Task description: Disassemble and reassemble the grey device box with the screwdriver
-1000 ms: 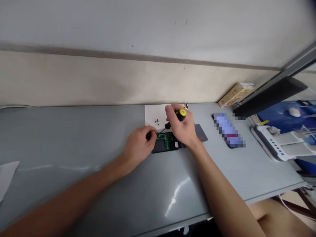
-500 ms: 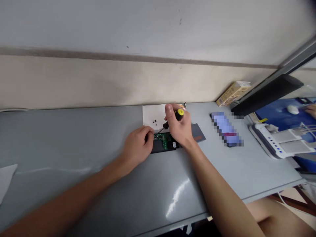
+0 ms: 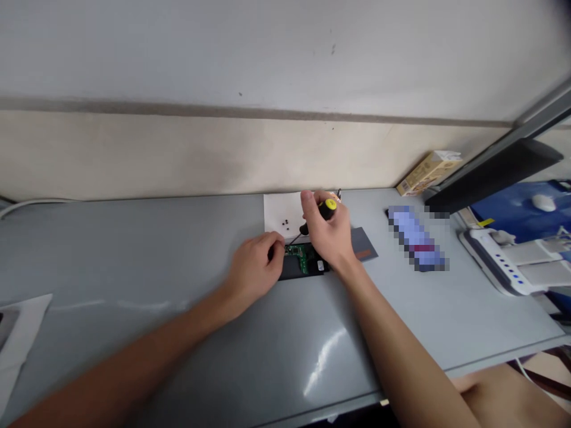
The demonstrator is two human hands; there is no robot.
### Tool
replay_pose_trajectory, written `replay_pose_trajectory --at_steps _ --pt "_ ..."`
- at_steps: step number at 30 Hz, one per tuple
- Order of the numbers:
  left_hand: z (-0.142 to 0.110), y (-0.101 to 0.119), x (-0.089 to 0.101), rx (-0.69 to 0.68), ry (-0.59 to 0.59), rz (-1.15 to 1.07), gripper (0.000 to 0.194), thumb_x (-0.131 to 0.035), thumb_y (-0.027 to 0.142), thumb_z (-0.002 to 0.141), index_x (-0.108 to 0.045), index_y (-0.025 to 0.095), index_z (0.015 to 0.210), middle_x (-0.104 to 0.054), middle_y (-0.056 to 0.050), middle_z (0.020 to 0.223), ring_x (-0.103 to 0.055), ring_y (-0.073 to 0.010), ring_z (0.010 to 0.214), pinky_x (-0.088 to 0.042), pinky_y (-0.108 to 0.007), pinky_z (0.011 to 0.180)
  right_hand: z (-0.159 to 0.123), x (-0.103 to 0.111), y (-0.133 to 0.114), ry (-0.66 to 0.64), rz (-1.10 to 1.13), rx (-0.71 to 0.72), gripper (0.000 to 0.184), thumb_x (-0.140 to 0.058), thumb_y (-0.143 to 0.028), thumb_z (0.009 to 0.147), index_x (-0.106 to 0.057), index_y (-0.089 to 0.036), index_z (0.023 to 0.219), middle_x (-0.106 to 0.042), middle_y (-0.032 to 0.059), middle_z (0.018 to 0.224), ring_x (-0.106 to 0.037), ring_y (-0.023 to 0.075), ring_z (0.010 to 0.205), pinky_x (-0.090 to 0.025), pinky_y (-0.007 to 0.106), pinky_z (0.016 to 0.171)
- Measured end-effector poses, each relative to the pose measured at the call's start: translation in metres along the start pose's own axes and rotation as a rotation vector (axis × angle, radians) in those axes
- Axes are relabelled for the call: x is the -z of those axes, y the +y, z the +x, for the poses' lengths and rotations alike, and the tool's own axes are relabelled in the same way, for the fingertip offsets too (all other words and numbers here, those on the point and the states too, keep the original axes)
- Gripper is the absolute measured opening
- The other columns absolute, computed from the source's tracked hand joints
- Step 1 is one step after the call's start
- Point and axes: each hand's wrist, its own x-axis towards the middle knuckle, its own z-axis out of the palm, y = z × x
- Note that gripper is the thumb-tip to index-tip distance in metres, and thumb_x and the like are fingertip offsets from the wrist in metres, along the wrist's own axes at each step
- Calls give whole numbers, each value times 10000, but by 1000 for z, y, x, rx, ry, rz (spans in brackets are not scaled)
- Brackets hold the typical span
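A flat black casing [image 3: 292, 268] lies on the grey tabletop with a green circuit board [image 3: 304, 260] exposed in it. My left hand [image 3: 256, 264] is closed at the casing's left end, thumb and fingers curled against that edge. Gripped in my right hand [image 3: 332, 235] is a screwdriver [image 3: 328, 208] with a black handle and yellow end cap. Its thin shaft slants down and left to the board's upper left, beside my left fingertips; the very tip is hard to make out. Behind the casing, several small dark screws [image 3: 286, 224] rest on a white sheet of paper [image 3: 276, 208].
A dark grey flat panel [image 3: 363, 244] lies right of my right hand. Farther right are a blurred-out phone [image 3: 414, 238], a white power strip [image 3: 495, 261] with plugs, a yellowish carton [image 3: 428, 172] and a black monitor edge [image 3: 495, 175]. Paper [image 3: 31, 327] lies at far left.
The whole view has shifted slightly, so everything appears a little farther right and lower. Both hands keep their places at the casing, and the screwdriver stays at the same spot on the board.
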Motion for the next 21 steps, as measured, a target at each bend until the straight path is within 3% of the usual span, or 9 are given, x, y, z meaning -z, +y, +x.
replay_pose_trajectory --at_steps 2,5,7,10,12,14,18,21 --pt "0 -1 -1 -4 12 8 215 -456 202 978 -663 243 936 -757 -4 929 -684 -203 841 -444 -338 768 2 0 1 -12 80 -15 475 -575 -566 976 -518 -212 665 -514 -16 655 -484 118 639 -407 279 597" --pt "-1 -1 -1 -20 20 -4 212 -464 187 973 -664 248 934 -758 9 934 -684 -194 842 -445 -330 770 3 -3 5 -67 342 -51 331 -623 -568 949 -631 -242 891 -577 -14 751 -549 122 666 -446 279 609" --pt "-2 -1 -1 -31 21 -15 215 -465 180 971 -665 249 928 -757 16 925 -682 -189 834 -445 -326 770 3 -5 7 -97 493 -114 324 -652 -591 924 -625 -277 1000 -511 -51 660 -488 110 553 -406 272 540" --pt "-2 -1 -1 -46 26 -15 216 -467 175 969 -665 250 928 -758 19 931 -681 -187 836 -447 -325 776 3 -7 7 -110 617 -200 416 -613 -687 902 -620 -290 1026 -313 -90 558 -287 92 447 -303 267 461" --pt "-1 -1 -1 -54 29 -17 215 -467 173 966 -666 250 935 -759 18 942 -682 -187 849 -450 -323 784 4 -7 5 -143 713 -220 481 -519 -720 934 -642 -272 1062 -355 -65 599 -316 99 473 -335 279 478" --pt "-1 -2 -1 -55 35 -19 218 -468 168 962 -669 250 940 -760 17 946 -683 -186 858 -452 -320 785 4 -5 3 -177 804 -220 462 -484 -662 974 -661 -242 1047 -458 -23 683 -429 109 544 -405 292 538" --pt "0 -2 -1 -49 28 -19 223 -467 166 955 -675 247 939 -757 11 946 -679 -184 858 -459 -319 786 2 -6 2 -168 841 -223 262 -710 -458 902 -579 -232 877 -571 -3 852 -579 110 693 -482 283 657" --pt "0 -1 -1 -36 29 -18 230 -465 172 958 -681 246 932 -761 9 945 -680 -184 849 -459 -321 783 0 -10 2 -139 781 -247 441 -810 -430 828 -404 -257 822 -519 -64 736 -503 86 559 -429 255 551"
